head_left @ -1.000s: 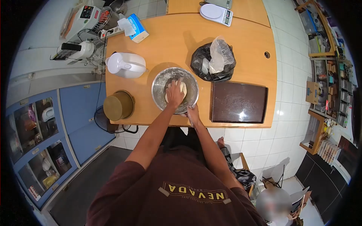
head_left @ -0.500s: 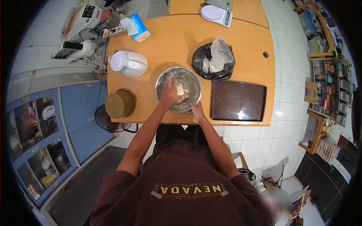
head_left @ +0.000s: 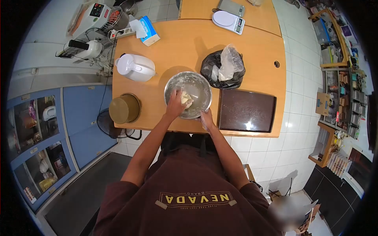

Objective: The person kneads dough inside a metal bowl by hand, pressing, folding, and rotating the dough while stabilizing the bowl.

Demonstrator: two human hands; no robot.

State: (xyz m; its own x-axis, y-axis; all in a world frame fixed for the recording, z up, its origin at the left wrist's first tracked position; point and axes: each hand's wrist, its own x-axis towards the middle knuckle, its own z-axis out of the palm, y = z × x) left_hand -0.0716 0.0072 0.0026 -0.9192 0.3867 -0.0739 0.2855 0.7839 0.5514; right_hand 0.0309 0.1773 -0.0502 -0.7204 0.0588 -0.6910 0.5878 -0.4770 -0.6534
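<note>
A pale lump of dough lies in the lower middle of a round metal bowl, whose inner wall is smeared with white residue. My left hand reaches into the bowl, its fingers curled round the left side of the dough and partly hiding it. At the bowl's lower right edge, my right hand grips the rim. Some pale residue shows on this hand.
A dark baking tray sits right of the bowl, with a black plastic bag behind. To the left stand a white electric kettle and a brown container. Farther back are a tissue box and a kitchen scale.
My left hand has drawn back slightly toward me, and its outstretched fingers have curled against the dough. My right hand keeps its place on the rim. The whole view has shifted a little.
</note>
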